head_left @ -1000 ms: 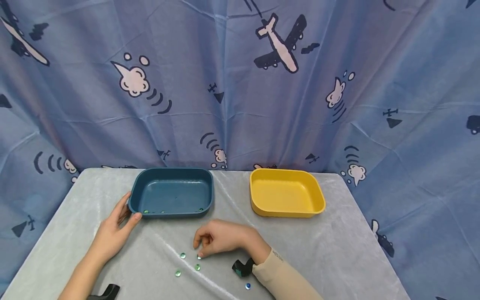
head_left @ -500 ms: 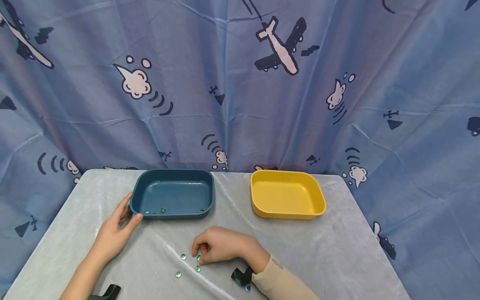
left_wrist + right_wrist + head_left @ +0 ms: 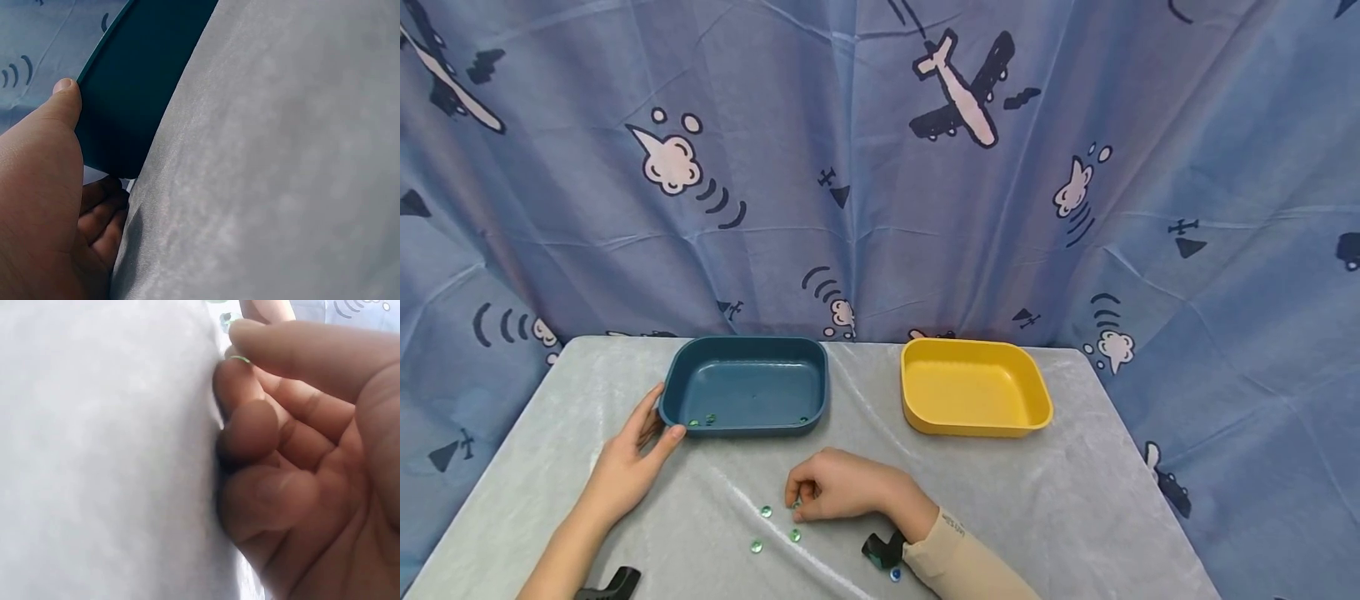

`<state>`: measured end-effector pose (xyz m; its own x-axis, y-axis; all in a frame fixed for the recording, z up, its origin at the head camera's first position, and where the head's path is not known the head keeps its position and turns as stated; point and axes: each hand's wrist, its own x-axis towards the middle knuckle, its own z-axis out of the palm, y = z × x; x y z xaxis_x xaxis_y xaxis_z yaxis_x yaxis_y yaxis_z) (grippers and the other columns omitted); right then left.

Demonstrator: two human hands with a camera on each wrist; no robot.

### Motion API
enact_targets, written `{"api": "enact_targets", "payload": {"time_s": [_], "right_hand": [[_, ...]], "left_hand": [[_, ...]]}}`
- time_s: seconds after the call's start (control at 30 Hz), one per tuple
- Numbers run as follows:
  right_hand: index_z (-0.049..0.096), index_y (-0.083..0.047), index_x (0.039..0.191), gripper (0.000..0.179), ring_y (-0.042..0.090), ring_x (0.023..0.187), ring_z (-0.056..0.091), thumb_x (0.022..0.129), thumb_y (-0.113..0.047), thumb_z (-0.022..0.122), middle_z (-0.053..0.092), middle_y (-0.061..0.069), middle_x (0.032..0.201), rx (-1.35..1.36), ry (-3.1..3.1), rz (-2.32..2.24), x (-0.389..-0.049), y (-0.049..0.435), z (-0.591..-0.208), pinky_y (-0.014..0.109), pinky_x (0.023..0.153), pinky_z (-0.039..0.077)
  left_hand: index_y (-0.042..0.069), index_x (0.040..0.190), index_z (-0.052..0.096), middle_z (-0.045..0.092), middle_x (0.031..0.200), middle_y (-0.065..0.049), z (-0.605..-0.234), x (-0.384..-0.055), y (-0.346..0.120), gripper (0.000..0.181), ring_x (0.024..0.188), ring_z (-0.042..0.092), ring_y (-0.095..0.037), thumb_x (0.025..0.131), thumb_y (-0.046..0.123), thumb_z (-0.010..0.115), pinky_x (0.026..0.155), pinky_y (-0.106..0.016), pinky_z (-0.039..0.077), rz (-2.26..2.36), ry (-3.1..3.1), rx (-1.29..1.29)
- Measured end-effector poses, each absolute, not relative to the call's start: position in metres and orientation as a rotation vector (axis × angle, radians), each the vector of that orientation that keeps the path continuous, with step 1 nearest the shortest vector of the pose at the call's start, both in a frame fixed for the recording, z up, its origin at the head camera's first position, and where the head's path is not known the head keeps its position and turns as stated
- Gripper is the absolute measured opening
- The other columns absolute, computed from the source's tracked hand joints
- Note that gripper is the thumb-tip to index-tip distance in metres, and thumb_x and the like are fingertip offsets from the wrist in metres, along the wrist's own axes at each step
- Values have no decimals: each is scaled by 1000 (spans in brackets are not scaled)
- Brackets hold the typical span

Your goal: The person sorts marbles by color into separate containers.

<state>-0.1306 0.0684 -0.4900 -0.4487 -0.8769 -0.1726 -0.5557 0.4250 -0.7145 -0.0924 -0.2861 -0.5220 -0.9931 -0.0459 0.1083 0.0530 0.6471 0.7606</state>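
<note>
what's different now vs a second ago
The middle green bead in the blue tray has slid left; another green bead has risen slightly in view and now seems pinched by the fingers of the right hand. Unchanged: left hand touching the blue tray, yellow tray, three loose green beads.

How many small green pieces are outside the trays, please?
4: one green piece pinched by the right hand; on the table, the farthest piece, the nearest piece and the rightmost piece. The hand may hide more.

Creased blue curtain (image 3: 880, 192), airplane and cloud prints (image 3: 967, 107), hanging beyond grip. Pale grey tabletop (image 3: 1075, 508), soft sheen, below grip. Light diffuse.
</note>
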Motion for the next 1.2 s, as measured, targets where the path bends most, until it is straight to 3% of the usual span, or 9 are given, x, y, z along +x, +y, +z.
{"api": "enact_targets", "payload": {"time_s": [0.6,0.87,1.2], "right_hand": [[77,-17,103,4,-7,74,58,101,-18,80,64,-18,84,-1261,2254,-869,-133,68,-482,11,71,52],[78,-12,115,12,-5,77,60,105,-18,77,68,-16,91,-1234,2290,-1033,-137,65,-470,14,69,55],[78,-4,119,18,-1,82,62,104,-14,77,70,-10,94,-1187,2313,-1221,-143,62,-454,18,74,57]], "left_hand": [[25,178,17,46,161,-34,-522,-93,-286,85,139,55,-59,111,40,67,108,-76,45,-1277,-2748,-20],[26,178,17,47,161,-34,-522,-92,-286,85,139,55,-58,111,40,67,107,-75,45,-1281,-2744,-25],[25,178,17,46,160,-35,-523,-92,-286,86,139,55,-58,111,42,67,108,-74,45,-1275,-2746,-12]]}}
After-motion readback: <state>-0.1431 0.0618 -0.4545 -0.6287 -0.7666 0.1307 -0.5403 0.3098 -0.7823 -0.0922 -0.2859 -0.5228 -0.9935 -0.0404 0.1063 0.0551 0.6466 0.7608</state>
